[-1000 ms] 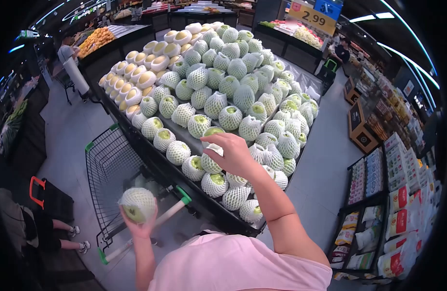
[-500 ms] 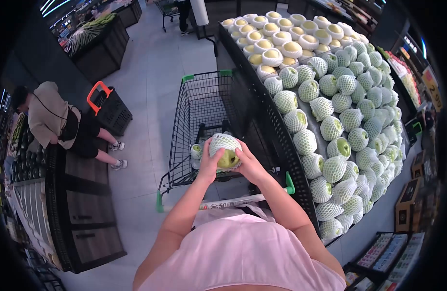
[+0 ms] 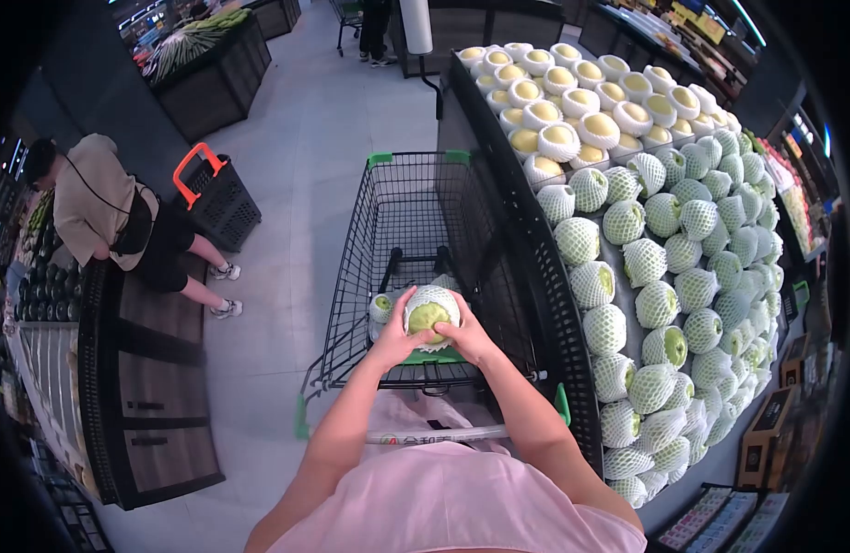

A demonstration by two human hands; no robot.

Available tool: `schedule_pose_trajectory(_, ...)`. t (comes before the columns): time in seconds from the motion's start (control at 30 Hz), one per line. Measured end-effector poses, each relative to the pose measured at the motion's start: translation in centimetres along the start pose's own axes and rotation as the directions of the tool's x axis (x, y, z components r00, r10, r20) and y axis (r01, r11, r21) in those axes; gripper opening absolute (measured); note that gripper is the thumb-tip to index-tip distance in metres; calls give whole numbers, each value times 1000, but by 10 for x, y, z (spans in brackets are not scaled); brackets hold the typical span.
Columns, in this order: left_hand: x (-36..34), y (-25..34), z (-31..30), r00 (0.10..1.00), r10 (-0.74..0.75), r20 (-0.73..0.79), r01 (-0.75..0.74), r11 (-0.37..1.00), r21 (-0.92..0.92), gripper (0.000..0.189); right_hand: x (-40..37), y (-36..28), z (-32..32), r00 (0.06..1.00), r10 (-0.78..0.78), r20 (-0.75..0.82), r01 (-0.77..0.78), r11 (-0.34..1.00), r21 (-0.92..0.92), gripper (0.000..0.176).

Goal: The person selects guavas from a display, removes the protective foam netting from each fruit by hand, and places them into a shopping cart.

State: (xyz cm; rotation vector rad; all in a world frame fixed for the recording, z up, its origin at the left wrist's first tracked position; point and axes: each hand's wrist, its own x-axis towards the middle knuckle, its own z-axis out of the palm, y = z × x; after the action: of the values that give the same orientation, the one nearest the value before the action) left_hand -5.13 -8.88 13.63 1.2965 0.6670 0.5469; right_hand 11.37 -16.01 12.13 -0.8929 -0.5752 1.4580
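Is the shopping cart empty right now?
No: a loose melon lies in the cart, beside the held melon gripped between the left hand and right hand.

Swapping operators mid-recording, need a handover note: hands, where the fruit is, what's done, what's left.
Left hand: grip on the netted melon, on its left side.
Right hand: grip on the same melon, on its right side.
The melon is held over the near end of the shopping cart, not set down.
Done: a second melon already lies in the cart.
Left: the held melon is not yet in the cart. The stack of netted melons is to the right.
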Motion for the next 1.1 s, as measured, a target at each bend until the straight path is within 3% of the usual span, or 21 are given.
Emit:
schedule_pose_trajectory(0.1,0,4,-2,998,23,56,-23,1000,-3,87,-6,-8,-1,994,-103,31,107,976,-190,85)
schedule_pose_trajectory(0.3,7,-3,0,980,196,23,-197,979,49,68,-3,-11,-6,970,-228,85,243,928,-284,80)
schedule_pose_trajectory(0.33,6,-4,0,975,220,2,-220,972,80,65,-4,-11,-6,980,-191,61,200,949,-242,76)
schedule_pose_trajectory(0.4,6,-5,-3,983,179,-29,-178,983,45,60,-5,-12,-7,993,-117,20,119,981,-155,69)
schedule_pose_trajectory(0.43,6,-4,-4,986,159,-43,-157,987,28,58,-3,-9,-9,981,-190,33,192,951,-242,67)
schedule_pose_trajectory(0.53,0,12,4,993,-34,-114,15,986,-166,54,2,4,-10,909,-410,71,391,784,-482,64)
schedule_pose_trajectory(0.6,3,2,3,993,4,-120,-28,979,-202,53,1,8,-5,825,-558,87,483,618,-621,64)
schedule_pose_trajectory(0.73,4,-8,8,988,148,-52,-155,886,-436,66,-8,-1,4,785,-602,149,479,437,-761,68)
schedule_pose_trajectory(0.83,5,-19,13,983,156,-96,-181,906,-384,81,-17,-12,12,795,-550,257,463,275,-843,69)
schedule_pose_trajectory(0.93,4,-19,9,982,-40,-183,-54,877,-477,83,-21,-21,15,770,-489,410,544,167,-822,71)
schedule_pose_trajectory(1.03,7,-20,-2,990,-78,-122,-15,783,-622,74,-19,-18,11,796,-572,200,530,499,-685,71)
schedule_pose_trajectory(1.07,11,-29,-8,995,-68,-72,3,750,-661,73,-17,-19,8,766,-618,175,518,434,-737,70)
schedule_pose_trajectory(1.1,12,-24,-8,998,-55,-22,24,716,-698,72,-18,-22,10,771,-626,120,510,494,-704,70)
